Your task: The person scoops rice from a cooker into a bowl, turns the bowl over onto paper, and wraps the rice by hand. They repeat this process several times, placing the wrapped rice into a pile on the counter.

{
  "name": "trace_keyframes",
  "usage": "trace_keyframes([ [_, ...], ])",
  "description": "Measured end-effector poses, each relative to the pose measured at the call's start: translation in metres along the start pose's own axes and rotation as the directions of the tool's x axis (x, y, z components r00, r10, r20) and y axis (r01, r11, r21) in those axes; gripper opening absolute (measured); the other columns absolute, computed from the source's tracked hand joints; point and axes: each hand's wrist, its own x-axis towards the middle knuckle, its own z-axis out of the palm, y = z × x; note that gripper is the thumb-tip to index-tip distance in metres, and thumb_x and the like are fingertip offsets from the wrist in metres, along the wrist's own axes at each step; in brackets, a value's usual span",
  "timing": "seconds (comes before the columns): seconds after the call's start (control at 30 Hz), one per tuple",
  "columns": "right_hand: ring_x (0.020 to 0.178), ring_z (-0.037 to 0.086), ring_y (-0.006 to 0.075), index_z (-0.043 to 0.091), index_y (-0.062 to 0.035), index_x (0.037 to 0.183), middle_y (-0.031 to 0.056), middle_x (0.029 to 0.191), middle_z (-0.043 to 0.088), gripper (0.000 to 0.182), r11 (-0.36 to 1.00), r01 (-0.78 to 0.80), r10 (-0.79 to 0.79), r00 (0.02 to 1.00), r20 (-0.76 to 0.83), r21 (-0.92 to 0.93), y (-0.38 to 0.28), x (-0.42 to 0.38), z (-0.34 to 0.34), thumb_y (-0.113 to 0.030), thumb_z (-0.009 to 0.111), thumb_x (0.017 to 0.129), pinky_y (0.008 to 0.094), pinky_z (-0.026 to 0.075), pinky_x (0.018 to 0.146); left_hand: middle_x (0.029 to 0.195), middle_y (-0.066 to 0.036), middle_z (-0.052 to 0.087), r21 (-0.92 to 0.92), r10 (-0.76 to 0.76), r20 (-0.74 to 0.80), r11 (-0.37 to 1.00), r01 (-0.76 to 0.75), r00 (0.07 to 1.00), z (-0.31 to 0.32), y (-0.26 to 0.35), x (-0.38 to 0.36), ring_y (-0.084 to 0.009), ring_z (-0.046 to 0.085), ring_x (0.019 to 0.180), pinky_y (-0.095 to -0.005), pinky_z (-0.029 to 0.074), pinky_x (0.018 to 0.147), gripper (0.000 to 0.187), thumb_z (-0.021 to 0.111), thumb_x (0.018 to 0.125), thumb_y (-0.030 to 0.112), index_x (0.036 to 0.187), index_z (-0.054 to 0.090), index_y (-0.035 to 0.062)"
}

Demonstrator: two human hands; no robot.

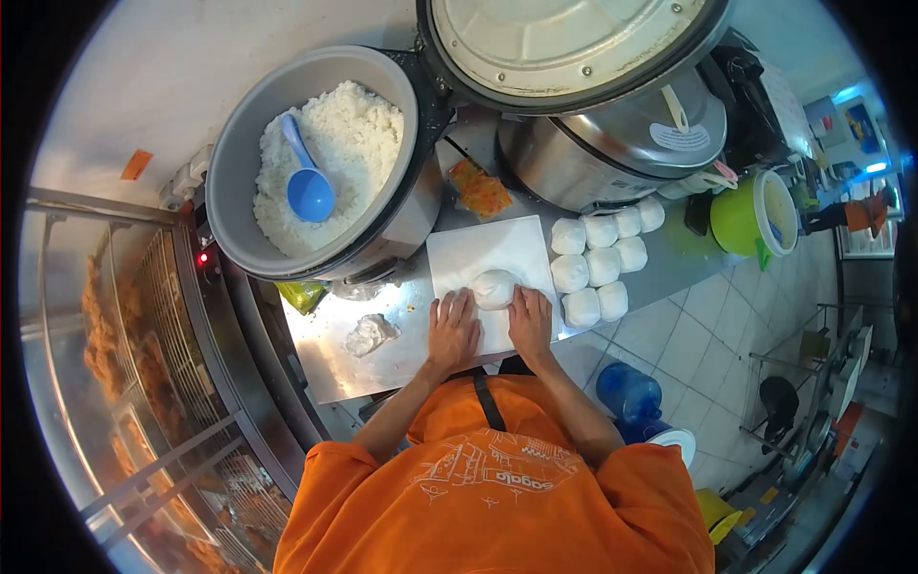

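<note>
A rounded white paper-wrapped bundle (494, 289) sits on a stack of white paper sheets (478, 244) in front of me. My left hand (453, 330) lies flat on the paper just left of the bundle, fingers stretched out. On the other side, my right hand (531, 323) rests with its fingers extended, the nearest ones at the bundle's right edge. Neither hand is closed round it. Several similar wrapped white bundles (601, 268) stand in rows to the right of the paper. What is inside the wrapping is hidden.
At the upper left, an open cooker (225, 191) holds white rice (368, 129) and a blue scoop (311, 195). Crumpled clear plastic (371, 335) lies on the metal counter (330, 378). A lidded steel cooker (555, 158) and green bucket (741, 212) stand right. A heated display cabinet (182, 316) borders the left.
</note>
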Motion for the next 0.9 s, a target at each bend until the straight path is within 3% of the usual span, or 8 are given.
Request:
trace_keyframes([
  [0.13, 0.107, 0.063, 0.0337, 0.059, 0.0001, 0.133, 0.0151, 0.116, 0.063, 0.048, 0.976, -0.129, 0.134, 0.991, -0.014, 0.178, -0.011, 0.002, 0.020, -0.003, 0.069, 0.085, 0.0453, 0.050, 0.095, 0.146, -0.020, 0.050, -0.035, 0.005, 0.033, 0.999, -0.004, 0.999, 0.002, 0.001, -0.002, -0.0397, 0.044, 0.135, -0.0570, 0.032, 0.114, 0.062, 0.069, 0.085, 0.024, 0.138, 0.055, -0.0042],
  [0.23, 0.105, 0.070, 0.0351, 0.051, 0.0049, 0.138, 0.0242, 0.115, 0.070, 0.053, 0.405, -0.569, 0.477, 0.799, 0.366, 0.716, -0.022, 0.017, 0.028, -0.016, 0.064, 0.091, 0.0448, 0.054, 0.094, 0.146, -0.022, 0.049, -0.081, 0.035, 0.079, 0.996, -0.029, 0.996, -0.001, -0.005, -0.001, -0.0416, 0.043, 0.135, -0.0575, 0.030, 0.114, 0.059, 0.068, 0.086, 0.025, 0.135, 0.056, -0.0053],
  [0.3, 0.107, 0.070, 0.0388, 0.053, 0.0043, 0.137, 0.0252, 0.111, 0.072, 0.060, 0.408, -0.704, 0.559, 0.696, 0.450, 0.582, -0.023, 0.046, 0.016, -0.038, 0.063, 0.095, 0.0454, 0.053, 0.096, 0.147, -0.023, 0.049, -0.096, 0.089, 0.067, 0.992, -0.082, 0.994, 0.002, -0.006, 0.000, -0.0421, 0.043, 0.135, -0.0576, 0.029, 0.114, 0.057, 0.068, 0.086, 0.025, 0.133, 0.056, -0.0055],
  [0.37, 0.102, 0.071, 0.0423, 0.054, 0.0070, 0.133, 0.0275, 0.104, 0.072, 0.074, 0.867, -0.479, 0.369, 0.802, 0.470, 0.138, -0.009, 0.059, 0.055, -0.054, 0.062, 0.093, 0.0476, 0.053, 0.095, 0.145, -0.022, 0.048, -0.098, 0.094, 0.030, 0.991, -0.090, 0.995, 0.005, -0.011, -0.002, -0.0426, 0.042, 0.134, -0.0576, 0.029, 0.112, 0.056, 0.068, 0.087, 0.025, 0.134, 0.056, -0.0032],
  [0.53, 0.090, 0.071, 0.0448, 0.058, 0.0044, 0.120, 0.0248, 0.094, 0.073, 0.065, 0.877, -0.479, 0.429, 0.816, 0.387, 0.038, -0.053, 0.096, 0.022, -0.052, 0.068, 0.090, 0.0513, 0.055, 0.083, 0.139, -0.015, 0.045, -0.185, 0.087, 0.040, 0.980, -0.078, 0.995, -0.012, -0.017, 0.010, -0.0354, 0.041, 0.129, -0.0531, 0.027, 0.110, 0.050, 0.064, 0.094, 0.026, 0.137, 0.057, 0.0013],
  [0.63, 0.087, 0.071, 0.0447, 0.056, 0.0032, 0.122, 0.0231, 0.096, 0.073, 0.063, 0.838, -0.452, 0.409, 0.891, 0.198, 0.306, -0.067, 0.096, -0.001, -0.047, 0.073, 0.088, 0.0506, 0.054, 0.082, 0.135, -0.012, 0.041, -0.558, -0.422, 0.348, 0.624, 0.547, 0.837, -0.054, -0.007, 0.039, -0.0289, 0.043, 0.117, -0.0444, 0.030, 0.108, 0.049, 0.051, 0.108, 0.037, 0.139, 0.055, -0.0017],
  [0.77, 0.090, 0.066, 0.0395, 0.056, -0.0017, 0.122, 0.0200, 0.108, 0.069, 0.061, 0.872, -0.059, 0.279, 0.875, -0.395, 0.487, -0.109, 0.094, -0.053, -0.037, 0.084, 0.082, 0.0476, 0.053, 0.080, 0.135, -0.017, 0.053, -0.952, -0.196, 0.152, 0.233, 0.196, 0.969, -0.127, 0.032, 0.067, -0.0249, 0.051, 0.126, -0.0376, 0.039, 0.108, 0.066, 0.045, 0.108, 0.051, 0.143, 0.044, -0.0055],
  [0.9, 0.087, 0.060, 0.0330, 0.055, -0.0010, 0.120, 0.0166, 0.106, 0.063, 0.058, 0.758, 0.394, 0.126, 0.693, -0.710, 0.519, -0.126, 0.105, -0.105, -0.032, 0.085, 0.082, 0.0429, 0.051, 0.075, 0.131, -0.012, 0.057, -0.973, -0.220, -0.121, 0.219, -0.071, 0.968, -0.160, 0.089, 0.073, -0.0200, 0.056, 0.122, -0.0351, 0.045, 0.102, 0.090, 0.056, 0.094, 0.074, 0.138, 0.051, -0.0041],
])
